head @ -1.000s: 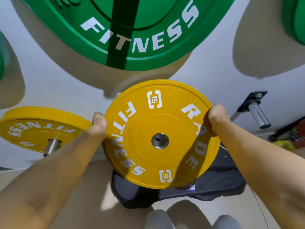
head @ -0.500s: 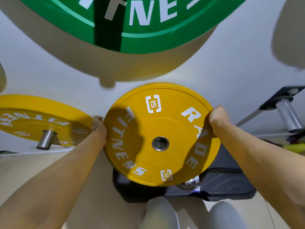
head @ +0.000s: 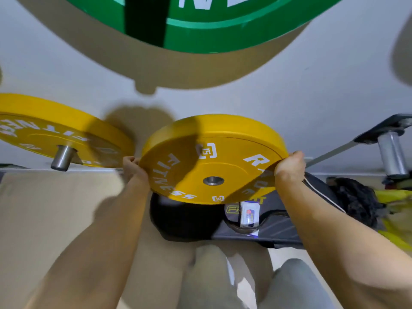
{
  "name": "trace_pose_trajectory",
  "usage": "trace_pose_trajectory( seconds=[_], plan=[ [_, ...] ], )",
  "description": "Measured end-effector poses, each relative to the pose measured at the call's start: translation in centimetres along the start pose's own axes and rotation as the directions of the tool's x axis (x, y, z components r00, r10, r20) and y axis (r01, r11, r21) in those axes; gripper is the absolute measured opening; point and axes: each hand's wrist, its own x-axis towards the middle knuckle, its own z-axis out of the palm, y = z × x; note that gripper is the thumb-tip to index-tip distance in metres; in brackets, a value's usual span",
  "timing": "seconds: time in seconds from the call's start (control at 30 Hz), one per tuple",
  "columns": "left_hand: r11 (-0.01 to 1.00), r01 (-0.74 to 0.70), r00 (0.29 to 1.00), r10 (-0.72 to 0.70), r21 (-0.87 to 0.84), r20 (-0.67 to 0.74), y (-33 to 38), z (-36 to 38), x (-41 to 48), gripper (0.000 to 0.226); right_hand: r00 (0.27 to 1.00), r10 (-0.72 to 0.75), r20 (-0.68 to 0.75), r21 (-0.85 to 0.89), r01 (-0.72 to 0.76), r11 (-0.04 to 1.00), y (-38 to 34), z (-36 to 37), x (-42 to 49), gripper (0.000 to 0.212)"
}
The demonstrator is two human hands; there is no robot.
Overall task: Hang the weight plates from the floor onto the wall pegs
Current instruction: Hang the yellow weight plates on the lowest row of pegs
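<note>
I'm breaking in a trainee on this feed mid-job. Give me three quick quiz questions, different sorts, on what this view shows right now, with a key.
1. True or false: both hands hold the yellow plate by its rim.
2. Which peg is bare? A) the peg at left B) the peg at right
3. Fill in: the plate hanging at the top of the view is ____.

Key:
1. True: the left hand and the right hand each have a grip on opposite edges.
2. B; the left peg already carries another yellow plate.
3. Green.
</note>
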Motion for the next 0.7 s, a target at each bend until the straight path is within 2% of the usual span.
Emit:
trace_pose_trajectory(
  seconds=[0.03,0.1,0.13,0.17,0.2,0.23,0.3,0.37,0.47,0.63,0.7],
  plan=[
    [0.999,0.027,1.0,-0.027,-0.046,-0.002,-0.3,-0.2,-0.3,0.029,0.997,0.067,0.042,0.084,-0.071,0.994,0.3,0.1,-0.6,0.04],
    [0.99,0.121,0.992,-0.118,-0.066,0.035,-1.1,-0.5,-0.7,0.034,0.965,0.221,0.14,0.266,-0.252,0.931,1.1,0.9,-0.7,0.073],
    [0.978,0.204,0.976,-0.2,-0.046,0.091,-1.2,-0.5,-0.7,0.05,0.923,0.337,0.187,0.373,-0.385,0.845,1.2,1.0,-0.6,0.087],
    [0.962,0.273,0.948,-0.265,-0.022,0.174,-0.6,-0.5,-1.3,0.064,0.851,0.454,0.263,0.476,-0.524,0.706,1.1,1.1,-0.6,0.095],
    [0.945,0.326,0.917,-0.314,-0.007,0.247,-0.2,0.0,-1.0,0.075,0.771,0.521,0.367,0.54,-0.633,0.555,0.7,1.0,-1.1,0.096],
    [0.938,0.346,0.892,-0.336,0.021,0.302,0.6,0.6,-1.2,0.08,0.726,0.509,0.463,0.567,-0.683,0.459,-0.1,0.5,-1.8,0.091],
    [0.938,0.337,0.881,-0.344,0.078,0.325,2.1,1.7,-1.4,0.074,0.703,0.448,0.553,0.6,-0.709,0.371,-1.7,0.0,-2.5,0.078],
    [0.937,0.343,0.887,-0.346,0.064,0.306,2.9,2.5,-1.4,0.068,0.682,0.422,0.597,0.626,-0.725,0.287,-1.8,0.2,-2.1,0.073],
    [0.94,0.333,0.888,-0.339,0.074,0.312,2.8,3.0,-1.0,0.058,0.682,0.437,0.586,0.628,-0.723,0.286,-2.0,0.9,-1.3,0.074],
    [0.942,0.328,0.902,-0.333,0.066,0.276,3.1,5.1,0.4,0.052,0.708,0.426,0.564,0.615,-0.704,0.355,-4.4,1.9,1.3,0.071],
    [0.943,0.325,0.899,-0.33,0.067,0.286,3.0,6.1,1.1,0.051,0.74,0.416,0.529,0.624,-0.671,0.4,-5.6,2.3,2.4,0.063]
  ],
)
